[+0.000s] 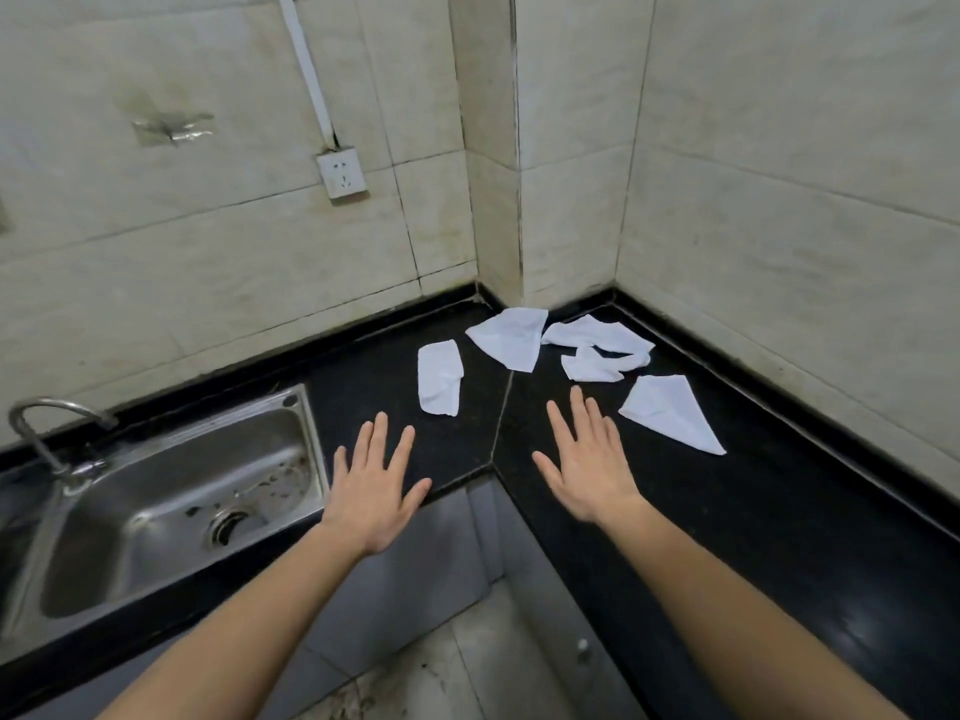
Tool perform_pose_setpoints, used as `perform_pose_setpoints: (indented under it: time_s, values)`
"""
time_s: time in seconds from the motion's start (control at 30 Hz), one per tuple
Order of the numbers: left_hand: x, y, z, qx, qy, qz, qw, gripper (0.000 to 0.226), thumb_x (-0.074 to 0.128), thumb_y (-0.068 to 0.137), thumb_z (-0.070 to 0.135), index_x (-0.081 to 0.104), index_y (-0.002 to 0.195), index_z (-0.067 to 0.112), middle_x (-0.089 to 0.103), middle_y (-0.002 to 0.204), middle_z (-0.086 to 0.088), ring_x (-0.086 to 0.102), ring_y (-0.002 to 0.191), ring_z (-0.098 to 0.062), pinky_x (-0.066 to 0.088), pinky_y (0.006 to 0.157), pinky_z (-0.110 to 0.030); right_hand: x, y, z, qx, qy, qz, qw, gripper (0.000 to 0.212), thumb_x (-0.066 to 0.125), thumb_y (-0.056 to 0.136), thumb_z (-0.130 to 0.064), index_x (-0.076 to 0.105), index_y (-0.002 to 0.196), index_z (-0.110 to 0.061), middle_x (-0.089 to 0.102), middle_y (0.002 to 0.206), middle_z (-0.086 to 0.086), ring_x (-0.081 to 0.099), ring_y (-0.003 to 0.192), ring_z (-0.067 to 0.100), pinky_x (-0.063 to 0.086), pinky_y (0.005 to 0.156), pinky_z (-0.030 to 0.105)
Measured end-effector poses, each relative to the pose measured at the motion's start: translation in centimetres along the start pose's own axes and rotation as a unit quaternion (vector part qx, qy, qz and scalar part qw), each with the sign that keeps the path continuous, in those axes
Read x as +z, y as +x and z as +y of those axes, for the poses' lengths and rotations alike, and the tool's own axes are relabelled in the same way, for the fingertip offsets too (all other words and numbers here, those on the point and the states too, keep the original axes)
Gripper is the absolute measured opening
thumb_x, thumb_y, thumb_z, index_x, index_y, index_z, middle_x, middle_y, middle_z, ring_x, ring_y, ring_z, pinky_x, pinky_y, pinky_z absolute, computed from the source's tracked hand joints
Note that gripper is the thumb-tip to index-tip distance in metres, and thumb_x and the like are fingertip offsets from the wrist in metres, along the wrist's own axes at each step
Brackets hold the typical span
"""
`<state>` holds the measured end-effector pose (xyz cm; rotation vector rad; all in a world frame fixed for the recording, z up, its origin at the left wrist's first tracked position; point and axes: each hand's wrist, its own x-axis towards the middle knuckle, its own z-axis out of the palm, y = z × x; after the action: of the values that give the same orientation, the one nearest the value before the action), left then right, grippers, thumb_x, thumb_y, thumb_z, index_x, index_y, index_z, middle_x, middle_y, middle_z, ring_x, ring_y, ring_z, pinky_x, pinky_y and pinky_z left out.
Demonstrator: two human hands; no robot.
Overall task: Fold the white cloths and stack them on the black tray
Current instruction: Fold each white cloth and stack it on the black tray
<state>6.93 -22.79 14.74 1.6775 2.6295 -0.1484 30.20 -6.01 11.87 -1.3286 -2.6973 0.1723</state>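
Several white cloths lie loose in the corner of a black countertop. A long one lies at the left, a flat one near the wall corner, a crumpled one with a small one below it, and a triangular one at the right. My left hand is spread flat, fingers straight, over the counter's front edge, holding nothing. My right hand is also spread flat over the counter, just left of the triangular cloth and below the small one. No black tray is in view.
A steel sink with a tap sits in the counter at the left. Tiled walls close the corner behind the cloths, with a wall socket on the left wall. Floor tiles show between my arms.
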Motion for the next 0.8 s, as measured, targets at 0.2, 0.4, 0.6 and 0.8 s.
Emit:
perform_pose_setpoints:
  time_s: [0.2,0.4,0.6,0.8]
  values:
    - [-0.2,9.5,-2.8,0.007,0.000,-0.009,1.000,0.073,0.022,0.101,0.060,-0.007,0.158,0.026,-0.018,0.164,-0.011,-0.013,0.153,-0.027,0.006,0.123,-0.051,2.2,9.4,-0.1,0.011,0.000,-0.048,0.999,0.074,0.025,0.102,-0.057,0.000,0.160,-0.019,-0.014,0.166,0.015,-0.005,0.154,0.033,0.006,0.125,0.050]
    - [2.4,17.7,-4.8,0.003,-0.039,-0.024,0.999,0.075,0.026,0.100,0.060,-0.004,0.159,0.024,-0.015,0.165,-0.012,-0.010,0.153,-0.028,0.010,0.122,-0.051,4.8,16.5,-0.9,-0.024,-0.012,-0.122,0.992,0.073,0.028,0.103,-0.055,-0.001,0.160,-0.019,-0.011,0.166,0.014,-0.007,0.154,0.033,0.006,0.125,0.051]
    - [5.4,27.9,-5.6,0.051,-0.069,-0.067,0.994,0.077,0.040,0.100,0.052,0.006,0.159,0.016,0.001,0.165,-0.016,0.005,0.153,-0.032,0.022,0.118,-0.050,8.6,22.6,-1.6,-0.037,-0.008,-0.199,0.979,0.071,0.033,0.104,-0.050,0.003,0.160,-0.018,-0.005,0.167,0.012,-0.002,0.154,0.031,0.009,0.124,0.049]
    - [9.4,39.9,-5.7,0.131,-0.138,-0.136,0.972,0.067,0.047,0.101,0.040,0.020,0.156,0.014,0.025,0.160,-0.013,0.031,0.143,-0.031,0.037,0.112,-0.046,13.9,28.1,-3.4,-0.059,0.040,-0.243,0.967,0.063,0.038,0.105,-0.040,0.015,0.160,-0.019,0.004,0.168,0.009,0.007,0.154,0.028,0.015,0.123,0.045]
